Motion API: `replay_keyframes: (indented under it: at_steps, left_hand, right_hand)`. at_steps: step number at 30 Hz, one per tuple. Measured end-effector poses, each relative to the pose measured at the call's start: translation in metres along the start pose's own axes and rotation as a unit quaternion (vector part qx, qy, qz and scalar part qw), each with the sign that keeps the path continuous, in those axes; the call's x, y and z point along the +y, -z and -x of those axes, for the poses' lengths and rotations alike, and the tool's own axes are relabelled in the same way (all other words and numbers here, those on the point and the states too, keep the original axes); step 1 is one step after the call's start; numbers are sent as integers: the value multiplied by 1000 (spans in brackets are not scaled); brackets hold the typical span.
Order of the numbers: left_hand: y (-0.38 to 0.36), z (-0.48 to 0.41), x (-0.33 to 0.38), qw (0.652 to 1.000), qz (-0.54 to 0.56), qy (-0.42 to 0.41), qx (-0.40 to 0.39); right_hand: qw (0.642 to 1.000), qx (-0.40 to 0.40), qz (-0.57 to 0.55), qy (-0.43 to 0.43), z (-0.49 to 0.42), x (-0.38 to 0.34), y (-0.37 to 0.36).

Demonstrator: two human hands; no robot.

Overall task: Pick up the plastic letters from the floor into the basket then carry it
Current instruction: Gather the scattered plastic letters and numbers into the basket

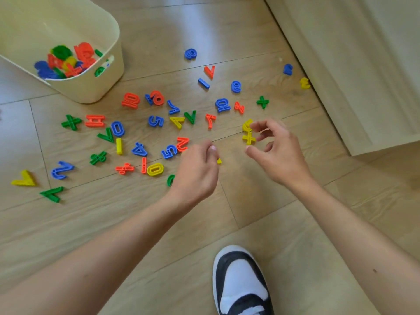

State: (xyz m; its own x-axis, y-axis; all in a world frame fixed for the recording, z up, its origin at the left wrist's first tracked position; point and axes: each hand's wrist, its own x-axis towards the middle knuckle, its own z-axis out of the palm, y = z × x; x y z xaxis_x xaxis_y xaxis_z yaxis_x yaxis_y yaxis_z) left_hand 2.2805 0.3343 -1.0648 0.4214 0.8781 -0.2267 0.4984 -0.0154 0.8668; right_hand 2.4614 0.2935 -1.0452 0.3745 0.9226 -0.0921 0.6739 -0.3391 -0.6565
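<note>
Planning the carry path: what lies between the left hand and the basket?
In the head view, scattered plastic pieces cover the floor between the left hand and the basket, including a blue 5 and red 2.

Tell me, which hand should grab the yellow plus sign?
Probably the right hand: its open fingers sit right beside the yellow plus. The left hand is farther away and already closed, seemingly on something yellow.

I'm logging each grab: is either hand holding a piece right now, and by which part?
The left hand is closed; only a yellow bit peeks out. The right hand is open, holding nothing.
</note>
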Motion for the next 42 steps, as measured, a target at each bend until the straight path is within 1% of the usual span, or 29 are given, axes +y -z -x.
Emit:
replay_keyframes:
  at_steps: [1, 3, 5, 7, 10, 13, 14, 15, 16, 18, 20, 21, 22, 23, 24, 26, 28, 30, 32, 33, 35, 37, 38, 39, 40, 42]
  left_hand:
    - [-1, -4, -3, 997, -56, -46, 8]
    - [-4, -11, -10, 979, -181, -95, -7]
    - [-11, -20, -17, 936, -325, -132, -20]
    - [-17, -26, -23, 898, -413, -147, -26]
    - [-24, -33, -29, 879, -452, -149, -21]
    - [-27, -36, -28, 862, -470, -188, -25]
    - [-26, -37, -26, 862, -467, -194, -28]
    - [-24, -38, -24, 870, -453, -194, -35]
    - [-23, -38, -22, 885, -424, -190, -39]
    - [-18, -37, -16, 936, -312, -161, -30]
    - [-15, -35, -6, 983, -158, -96, -15]
    - [-13, -36, -2, 995, -88, -53, -13]
    - [-12, -38, 2, 1000, -24, 0, -17]
    - [-11, -39, 6, 997, 42, 57, -27]
    - [-12, -41, 10, 985, 117, 118, -38]
    - [-14, -45, 15, 938, 255, 228, -51]
    - [-16, -47, 18, 895, 337, 285, -62]
    - [-17, -48, 20, 868, 387, 302, -79]
    - [-16, -50, 26, 841, 438, 303, -98]
    - [-16, -51, 30, 827, 465, 297, -110]
    - [-15, -55, 33, 791, 525, 283, -134]
    - [-13, -60, 31, 761, 565, 293, -123]
    - [-11, -62, 28, 759, 567, 300, -113]
    - [-9, -63, 24, 767, 556, 304, -101]
    - [-6, -64, 22, 778, 543, 305, -90]
    - [0, -66, 18, 802, 513, 297, -76]
  right_hand:
    - [999, -10, 48, -13, -14, 9, 3]
    - [991, -42, 124, -30, -36, 21, 5]
    - [981, -61, 179, -33, -51, 26, 2]
    - [972, -73, 220, -38, -61, 27, -5]
    - [965, -73, 251, -35, -69, 23, -14]
    - [963, -66, 261, -17, -70, 19, -20]
    - [963, -64, 263, -9, -69, 19, -22]
    - [962, -61, 265, -4, -67, 19, -22]
    - [962, -57, 268, -2, -66, 20, -22]
    - [959, -50, 278, -1, -64, 23, -22]
    - [956, -45, 289, -3, -63, 25, -21]
    - [955, -43, 293, -2, -62, 25, -22]
    - [954, -39, 296, 0, -62, 25, -23]
    - [955, -35, 295, -2, -62, 26, -23]
    - [955, -33, 294, -4, -61, 26, -23]
    - [960, -36, 278, -3, -60, 27, -23]
    - [979, -27, 202, 6, -59, 22, -18]
    - [997, -31, 66, 25, -57, 5, -9]
    - [995, -77, -45, 55, -51, -17, -2]
    - [990, -104, -67, 74, -48, -27, -1]
    - [980, -146, -48, 123, -43, -39, -4]
    - [973, -170, -29, 151, -43, -44, -7]
    - [972, -177, -43, 149, -45, -44, -6]
    - [972, -174, -62, 145, -49, -42, -5]
    - [975, -156, -78, 139, -54, -40, -4]
    - [986, -93, -91, 105, -68, -31, -3]
